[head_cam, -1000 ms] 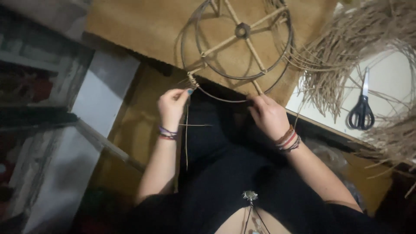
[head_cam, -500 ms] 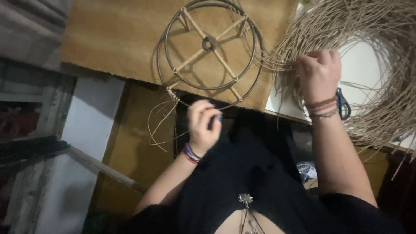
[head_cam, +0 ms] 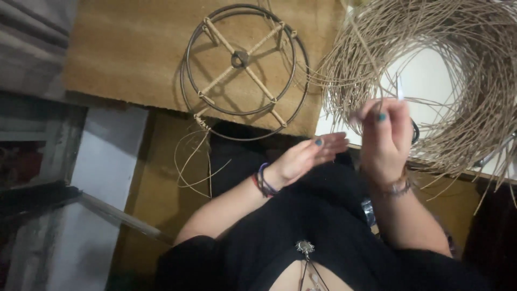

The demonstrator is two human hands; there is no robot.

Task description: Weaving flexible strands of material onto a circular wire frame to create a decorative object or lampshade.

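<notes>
The right hand [head_cam: 385, 137] is up at the near edge of the big loose coil of reed [head_cam: 431, 81], fingers pinched around a thin strand pulled out of it. It's a bit blurred, so I can't tell exactly how many strands are in the pinch. The left hand [head_cam: 309, 156] is flat and open, fingers stretched out together, holding nothing, just left of the right one and above the lap.

The round wire frame [head_cam: 245, 70] with its wrapped cross spokes lies on the brown table [head_cam: 124, 48], right at the near edge, with the rim sticking slightly over it. A few loose reed ends [head_cam: 196, 161] dangle down from that rim into the gap below. There's open room on the table left of the frame. The coil sits on a white surface [head_cam: 425, 75] to the right, nearly touching the frame, so it's tight between them.

Further left there's a pale slab [head_cam: 102, 161] and dark, cluttered floor.
</notes>
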